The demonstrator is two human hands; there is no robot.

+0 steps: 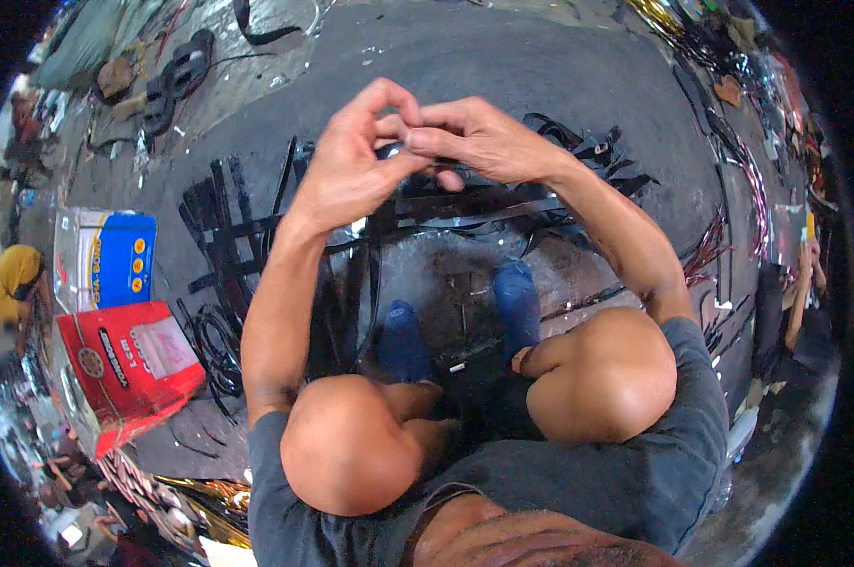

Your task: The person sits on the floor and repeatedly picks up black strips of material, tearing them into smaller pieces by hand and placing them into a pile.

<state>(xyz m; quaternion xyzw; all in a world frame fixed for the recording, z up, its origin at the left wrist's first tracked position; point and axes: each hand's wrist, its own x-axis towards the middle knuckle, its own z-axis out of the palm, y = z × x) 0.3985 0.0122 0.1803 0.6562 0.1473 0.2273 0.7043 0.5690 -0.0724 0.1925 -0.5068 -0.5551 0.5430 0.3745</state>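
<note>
My left hand [353, 168] and my right hand [491, 142] meet in the middle of the head view, fingers bent and pinched together. Between them, what they grip is mostly hidden by the fingers; a dark bit shows below the fingertips. Beneath the hands, flat black strips [247, 225] lie crossed over one another in a loose woven pattern. More loose black strip ends [608, 163] fan out past my right forearm. A coil of thin black strip [217, 345] rests to the left of my left forearm.
A red box [129, 369] and a blue and white box [115, 257] stand at the left. My feet in blue footwear [410, 335] are below the strips. Black sandals [176, 80] lie far left. Another person in yellow [16, 276] is at the left; shiny scraps [706, 241] lie right.
</note>
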